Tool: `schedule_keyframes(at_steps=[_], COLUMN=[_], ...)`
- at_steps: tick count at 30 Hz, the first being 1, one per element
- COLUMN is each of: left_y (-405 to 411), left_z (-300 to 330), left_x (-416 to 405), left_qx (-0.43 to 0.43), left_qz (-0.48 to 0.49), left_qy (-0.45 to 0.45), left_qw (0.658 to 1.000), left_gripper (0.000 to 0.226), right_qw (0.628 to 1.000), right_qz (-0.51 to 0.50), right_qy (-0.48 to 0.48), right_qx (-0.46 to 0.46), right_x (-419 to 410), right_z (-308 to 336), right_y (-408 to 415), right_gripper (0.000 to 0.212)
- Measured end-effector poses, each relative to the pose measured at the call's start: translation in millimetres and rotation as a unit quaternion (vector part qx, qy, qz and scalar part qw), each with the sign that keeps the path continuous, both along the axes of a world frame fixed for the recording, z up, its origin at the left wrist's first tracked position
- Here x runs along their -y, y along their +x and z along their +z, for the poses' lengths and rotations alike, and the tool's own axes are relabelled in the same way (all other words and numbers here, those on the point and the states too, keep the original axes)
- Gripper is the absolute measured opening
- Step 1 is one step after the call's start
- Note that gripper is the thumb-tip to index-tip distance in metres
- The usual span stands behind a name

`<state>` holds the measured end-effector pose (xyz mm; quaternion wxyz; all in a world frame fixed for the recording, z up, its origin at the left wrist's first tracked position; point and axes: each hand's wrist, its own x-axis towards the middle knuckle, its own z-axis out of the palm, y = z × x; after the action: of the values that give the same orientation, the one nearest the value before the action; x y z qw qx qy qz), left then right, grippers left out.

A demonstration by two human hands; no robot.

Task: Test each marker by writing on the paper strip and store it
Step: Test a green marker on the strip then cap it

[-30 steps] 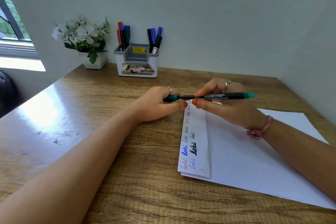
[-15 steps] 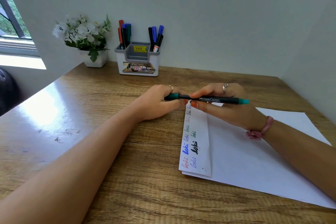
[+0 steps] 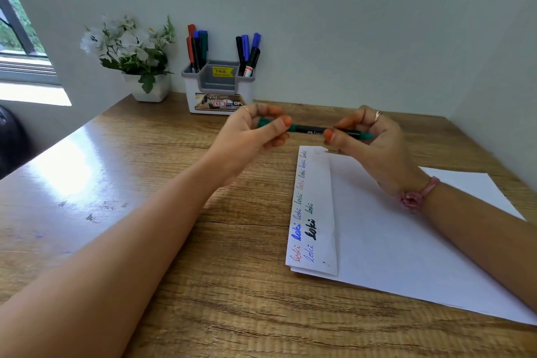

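Both hands hold the green marker (image 3: 315, 129) level above the paper strip (image 3: 312, 212): left hand (image 3: 252, 136) pinches the cap, right hand (image 3: 369, 142) grips the barrel, probably for capping.

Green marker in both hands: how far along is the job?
Done: the paper strip carries test words in several colours, and markers stand in the holder. In hand: left hand grips the green marker at its cap, right hand its barrel. Left: storing it.

both hands (image 3: 250, 136) lifted, green marker (image 3: 312, 129) seemingly raised off paper
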<state>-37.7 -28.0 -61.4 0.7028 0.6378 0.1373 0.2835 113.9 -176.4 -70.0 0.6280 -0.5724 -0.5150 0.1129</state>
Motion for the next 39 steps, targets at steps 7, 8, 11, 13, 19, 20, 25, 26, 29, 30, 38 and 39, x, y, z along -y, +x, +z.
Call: schedule_keyframes(at_steps=[7, 8, 11, 13, 19, 20, 25, 26, 29, 30, 38, 39], left_y=[3.0, 4.0, 6.0, 7.3, 10.4, 10.7, 12.4, 12.8, 13.4, 13.3, 11.7, 12.0], left_z=[1.2, 1.0, 0.1, -0.8, -1.6, -1.9, -3.8, -4.1, -4.9, -4.7, -4.9, -5.2], left_x=[5.7, 7.5, 11.1, 13.8, 17.4, 17.3, 17.6, 17.9, 17.1, 16.9, 18.3, 19.5], left_qx=[0.07, 0.071, 0.072, 0.072, 0.077, 0.077, 0.068, 0.067, 0.067, 0.067, 0.071, 0.072], left_qz=[0.027, 0.031, 0.04, 0.043, 0.049, 0.048, 0.047, 0.046, 0.039, 0.037, 0.065, 0.068], left_qy=[-0.206, -0.211, -0.22, -0.222, -0.225, -0.224, -0.206, -0.202, -0.201, -0.203, -0.223, -0.222], left_qw=[0.976, 0.974, 0.972, 0.971, 0.97, 0.97, 0.975, 0.976, 0.977, 0.976, 0.97, 0.97], left_gripper=[0.011, 0.009, 0.01, 0.012, 0.017, 0.017, 0.016, 0.015, 0.016, 0.017, 0.028, 0.029], right_qw=[0.987, 0.984, 0.977, 0.974, 0.97, 0.971, 0.971, 0.971, 0.97, 0.97, 0.962, 0.958], right_qz=[-0.13, -0.138, -0.152, -0.159, -0.145, -0.141, -0.137, -0.137, -0.136, -0.135, -0.108, -0.109], right_qy=[0.034, 0.036, 0.038, 0.036, 0.025, 0.024, 0.022, 0.02, 0.012, 0.013, -0.058, -0.073], right_qx=[0.088, 0.104, 0.142, 0.156, 0.194, 0.193, 0.196, 0.197, 0.201, 0.201, 0.245, 0.255], right_x=[-2.5, -2.2, -1.4, -0.7, -0.2, -0.4, -2.0, -2.0, -1.6, -1.5, -5.2, -5.2], right_z=[-6.0, -7.0, -9.5, -10.9, -15.0, -15.8, -18.8, -18.8, -18.1, -17.3, -17.1, -17.0], right_y=[-1.9, -2.8, -5.6, -5.0, -3.1, -2.4, 0.2, 0.1, -1.0, -2.1, -5.7, -5.2], right_gripper=[0.014, 0.015, 0.016, 0.015, 0.012, 0.011, 0.011, 0.011, 0.011, 0.012, 0.02, 0.023])
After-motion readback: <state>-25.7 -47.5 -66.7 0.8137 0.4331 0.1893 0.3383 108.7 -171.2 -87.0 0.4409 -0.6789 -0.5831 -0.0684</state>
